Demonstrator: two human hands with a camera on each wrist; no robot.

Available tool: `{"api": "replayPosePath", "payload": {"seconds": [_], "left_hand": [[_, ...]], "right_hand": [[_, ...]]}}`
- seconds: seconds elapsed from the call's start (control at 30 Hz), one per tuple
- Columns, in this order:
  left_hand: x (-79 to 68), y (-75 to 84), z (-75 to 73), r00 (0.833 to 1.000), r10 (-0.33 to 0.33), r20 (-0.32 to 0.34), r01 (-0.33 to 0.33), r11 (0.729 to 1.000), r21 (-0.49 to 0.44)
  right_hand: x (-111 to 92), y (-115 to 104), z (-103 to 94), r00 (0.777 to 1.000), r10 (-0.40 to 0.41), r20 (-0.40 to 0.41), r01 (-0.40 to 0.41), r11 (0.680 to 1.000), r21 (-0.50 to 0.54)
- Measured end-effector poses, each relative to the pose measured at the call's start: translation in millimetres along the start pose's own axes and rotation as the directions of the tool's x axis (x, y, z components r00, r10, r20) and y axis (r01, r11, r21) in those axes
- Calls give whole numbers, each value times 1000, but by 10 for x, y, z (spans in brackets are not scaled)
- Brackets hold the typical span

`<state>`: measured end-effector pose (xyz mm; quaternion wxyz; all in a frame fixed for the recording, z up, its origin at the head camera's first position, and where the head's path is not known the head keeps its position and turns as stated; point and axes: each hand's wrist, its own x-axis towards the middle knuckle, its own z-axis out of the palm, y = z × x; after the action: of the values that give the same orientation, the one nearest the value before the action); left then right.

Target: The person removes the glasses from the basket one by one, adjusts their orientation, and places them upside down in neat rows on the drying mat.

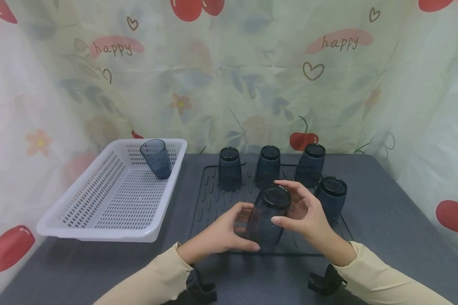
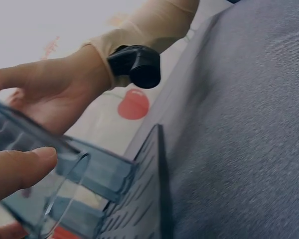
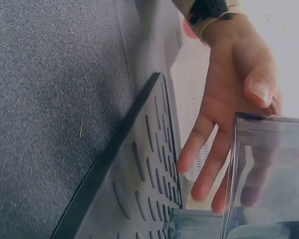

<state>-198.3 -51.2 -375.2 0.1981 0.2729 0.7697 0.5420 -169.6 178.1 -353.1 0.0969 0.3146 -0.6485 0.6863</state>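
A dark blue drinking glass (image 1: 268, 218) is upside down and tilted above the black drying mat (image 1: 209, 214). My right hand (image 1: 309, 216) holds it, thumb in front and fingers on the far side. At the glass's left side is my left hand (image 1: 225, 233), its thumb near the rim. In the right wrist view the left hand (image 3: 234, 99) has fairly straight fingers, partly seen through the glass (image 3: 274, 169). Whether they touch it I cannot tell. The left wrist view shows the left thumb (image 2: 20, 172) in front of the glass.
Inverted glasses stand on the mat: one at left (image 1: 230, 169), one mid-back (image 1: 268, 167), one back right (image 1: 310, 166) and one beside my right hand (image 1: 332, 199). At left, a white plastic basket (image 1: 99, 234) contains a leaning glass (image 1: 156, 159). A patterned curtain (image 1: 221, 84) hangs behind.
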Motion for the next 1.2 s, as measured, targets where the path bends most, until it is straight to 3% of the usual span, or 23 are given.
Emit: {"api": "replayPosePath", "payload": {"seconds": [0.13,0.3,0.7,0.97,1.2], "left_hand": [[-50,-3,-117,999,39,8,-39,999,-7],[-121,-18,-254,999,39,26,-39,999,-7],[-271,-59,-429,999,40,-22,-39,998,44],[-321,-66,-494,999,47,-19,-46,997,55],[-339,-70,-510,1000,27,-15,-26,997,77]], "right_hand": [[0,-16,-36,999,14,-38,-14,1000,-24],[6,-17,-84,996,37,-84,-41,998,-43],[52,11,-186,983,107,-148,-123,987,-103],[89,60,-220,961,202,-188,-248,932,-265],[118,128,-246,948,244,-206,-298,907,-296]]}}
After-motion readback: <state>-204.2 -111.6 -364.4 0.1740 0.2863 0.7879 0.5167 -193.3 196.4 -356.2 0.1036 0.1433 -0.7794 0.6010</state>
